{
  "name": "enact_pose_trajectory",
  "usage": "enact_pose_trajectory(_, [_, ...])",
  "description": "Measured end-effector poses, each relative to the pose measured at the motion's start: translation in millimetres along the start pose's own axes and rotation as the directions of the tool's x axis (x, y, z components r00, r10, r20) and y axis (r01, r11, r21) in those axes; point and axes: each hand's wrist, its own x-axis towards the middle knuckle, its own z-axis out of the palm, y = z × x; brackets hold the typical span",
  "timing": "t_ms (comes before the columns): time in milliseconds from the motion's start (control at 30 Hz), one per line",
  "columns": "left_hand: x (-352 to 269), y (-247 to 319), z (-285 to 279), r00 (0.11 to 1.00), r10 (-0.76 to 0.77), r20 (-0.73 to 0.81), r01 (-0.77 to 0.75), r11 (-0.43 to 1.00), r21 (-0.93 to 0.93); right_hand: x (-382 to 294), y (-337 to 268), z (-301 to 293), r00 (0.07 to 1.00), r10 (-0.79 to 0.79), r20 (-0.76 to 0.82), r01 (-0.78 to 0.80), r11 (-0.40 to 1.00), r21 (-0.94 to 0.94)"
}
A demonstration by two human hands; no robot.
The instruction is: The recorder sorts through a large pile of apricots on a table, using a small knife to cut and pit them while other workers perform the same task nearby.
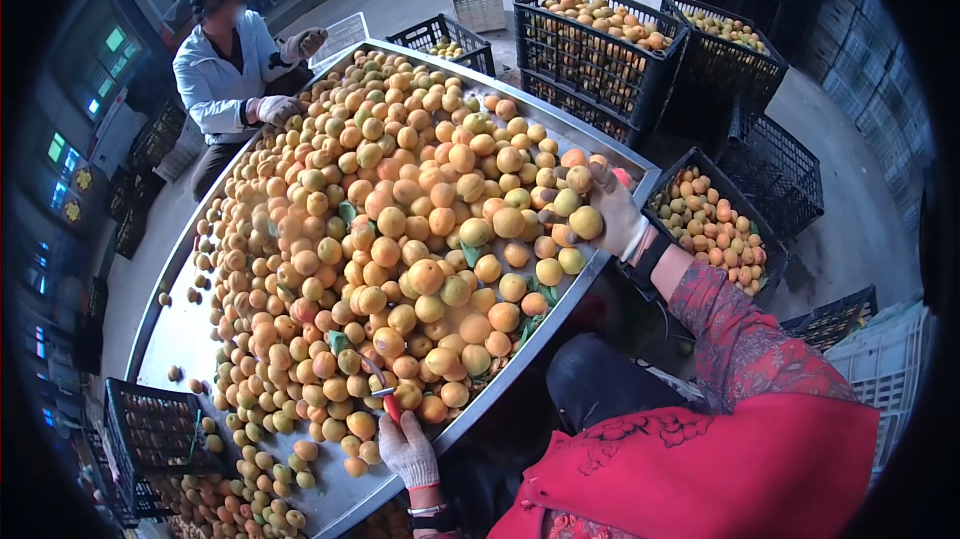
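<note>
My left hand (407, 450), in a pale knitted glove, grips the red handle of a small tool (391, 405) with a curved metal end at the near edge of the apricot heap. In a glove with dark fingertips, my right hand (616, 212) cups several apricots (586, 223) at the right corner of the table; its fingers are partly hidden among the fruit. A large heap of apricots (426, 276), with some green leaves (339, 342), covers much of the metal-rimmed table (517, 374).
Across the table a co-worker (225, 81) in a pale jacket reaches gloved hands to the heap's edge. Black plastic crates of apricots (581, 62) stand beyond the right side, another crate (694, 156) beside my right arm. A black crate (154, 426) leans at the lower left.
</note>
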Motion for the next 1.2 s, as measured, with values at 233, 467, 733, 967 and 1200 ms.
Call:
enact_pose_trajectory(233, [1, -9, 3, 1.0, 0.014, 0.008, -0.014, 0.999, 0.048, -13, -6, 18, 0.983, 0.125, -0.136, -0.117, 0.991, 0.064])
enact_pose_trajectory(467, [-5, -14, -4, 0.956, -0.237, 0.173, 0.25, 0.967, -0.057, -64, -11, 16, 0.756, 0.607, -0.244, -0.649, 0.648, -0.399])
enact_pose_trajectory(733, [-17, -1, -14, 0.961, -0.214, 0.173, 0.224, 0.974, -0.042, 203, -132, 85, 0.965, -0.175, -0.195, 0.079, 0.904, -0.421])
enact_pose_trajectory(967, [2, -2, 4, 1.0, -0.017, 0.001, 0.017, 1.0, -0.008, 124, -80, 61, 0.986, -0.167, -0.02, 0.096, 0.659, -0.746])
enact_pose_trajectory(1200, [7, 6, 5, 0.996, -0.078, 0.044, 0.078, 0.997, -0.016, -17, -43, -36, 0.999, -0.016, 0.046, 0.044, -0.118, -0.992])
